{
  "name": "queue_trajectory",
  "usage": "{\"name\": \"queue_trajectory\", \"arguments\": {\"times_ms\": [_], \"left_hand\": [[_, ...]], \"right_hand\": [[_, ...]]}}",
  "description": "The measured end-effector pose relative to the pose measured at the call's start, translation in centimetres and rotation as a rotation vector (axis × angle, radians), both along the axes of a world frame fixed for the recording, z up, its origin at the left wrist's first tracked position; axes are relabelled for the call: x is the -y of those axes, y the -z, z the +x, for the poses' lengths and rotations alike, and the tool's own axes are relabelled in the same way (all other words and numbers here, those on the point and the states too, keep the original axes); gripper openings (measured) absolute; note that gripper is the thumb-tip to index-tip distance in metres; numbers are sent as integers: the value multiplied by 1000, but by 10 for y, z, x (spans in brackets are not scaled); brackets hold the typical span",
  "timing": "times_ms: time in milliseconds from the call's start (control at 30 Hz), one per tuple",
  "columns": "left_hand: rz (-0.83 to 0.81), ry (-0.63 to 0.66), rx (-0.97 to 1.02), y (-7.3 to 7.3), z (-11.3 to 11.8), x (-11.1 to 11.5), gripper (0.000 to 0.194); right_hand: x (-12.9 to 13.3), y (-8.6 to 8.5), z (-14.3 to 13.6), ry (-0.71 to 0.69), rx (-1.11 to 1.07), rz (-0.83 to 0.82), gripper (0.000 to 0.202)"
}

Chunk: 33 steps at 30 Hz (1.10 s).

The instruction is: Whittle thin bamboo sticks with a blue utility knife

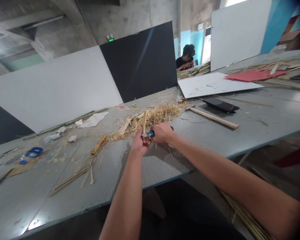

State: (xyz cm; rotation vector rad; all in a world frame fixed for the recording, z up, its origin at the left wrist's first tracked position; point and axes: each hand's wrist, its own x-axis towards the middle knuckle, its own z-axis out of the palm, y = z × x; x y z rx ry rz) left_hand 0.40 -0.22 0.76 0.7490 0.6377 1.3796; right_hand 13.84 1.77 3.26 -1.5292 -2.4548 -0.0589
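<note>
A pale yellow, narrow strip [144, 120] rises nearly upright over a gray worktable [207, 136], straight and slim, its top leaning slightly right and its lower end pinched between the thumb and curled fingers of a person's left hand [140, 142]. The left forearm reaches up from the table's near edge, palm turned inward, while the right arm stretches in from the side, its right hand [162, 132] closed in a fist, knuckles up, around a blue-handled knife [152, 133] whose metal blade lies across the strip's base, close to the left thumb. Just beyond the hands spreads a heap of straw-colored shavings [165, 112]; a yellow cutter [99, 144] lies to its left, and a wooden-handled tool [213, 118] rests to the right near a flat black device [221, 104]. Farther back, a white board [212, 83] lies beside a standing black panel [142, 63], beyond which a co-worker [181, 62] in a dark top bends forward.
</note>
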Motion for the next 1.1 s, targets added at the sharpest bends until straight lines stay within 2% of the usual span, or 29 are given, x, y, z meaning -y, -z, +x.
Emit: {"name": "queue_trajectory", "arguments": {"times_ms": [433, 933, 1100], "left_hand": [[-59, -13, -3, -5, 1, 1, 26], [-89, 0, 35, -5, 7, -5, 27], [-102, -75, 2, -4, 5, -2, 25]], "right_hand": [[1, -6, -1, 42, 3, -17, 32], [-1, -14, 10, 122, 4, 86, 32], [1, -12, 3, 117, 7, 78, 32]]}}
